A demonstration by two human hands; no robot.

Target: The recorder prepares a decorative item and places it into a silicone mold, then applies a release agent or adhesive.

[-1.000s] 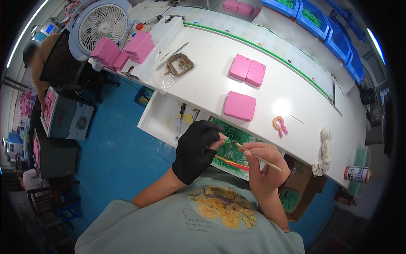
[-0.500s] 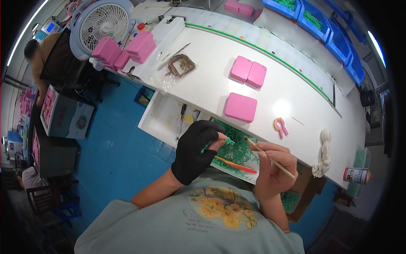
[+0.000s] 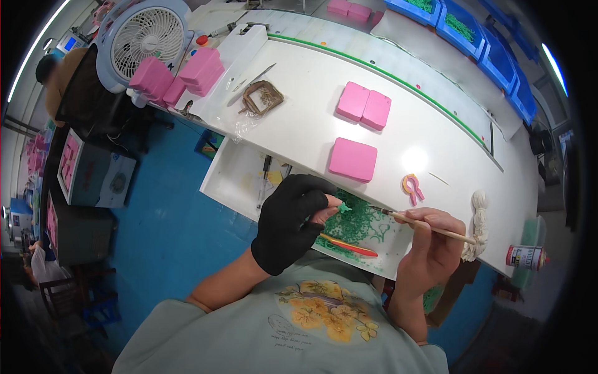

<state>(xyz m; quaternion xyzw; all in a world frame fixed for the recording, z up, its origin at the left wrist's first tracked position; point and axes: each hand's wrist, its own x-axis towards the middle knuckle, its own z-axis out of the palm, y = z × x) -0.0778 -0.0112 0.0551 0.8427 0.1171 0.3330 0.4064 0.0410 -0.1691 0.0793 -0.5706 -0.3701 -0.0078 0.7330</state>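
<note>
At the far left a white desk fan (image 3: 142,38) stands at the end of the long white surface (image 3: 311,93), with a stack of pink blocks (image 3: 180,73) just beside it. Further along lies a small brown frame-like piece (image 3: 262,98) on a clear plastic sheet. Below the surface's near edge sits a white tray (image 3: 233,177), and just right of it a shallow tray of small green pieces (image 3: 364,227), with a red and green tool (image 3: 349,245) lying across its near side.

The left hand (image 3: 291,221), in a black glove with the fingertips bare, is over this tray; its grip is closed on a small green part (image 3: 342,208), pinched between thumb and forefinger and held up just above the pile. On the surface beyond, one pink block (image 3: 353,159) lies near the tray and a pair of pink blocks (image 3: 364,106) lies further back.

The right hand (image 3: 430,240), bare, has its grip closed around a thin wooden-handled brush (image 3: 430,228), whose tip points left toward the green part; whether tip and part touch is hard to tell. Right of the hand lie a pink and yellow clip (image 3: 412,187), a hank of white cord (image 3: 478,224) and, at the far right, a small can (image 3: 523,256).
</note>
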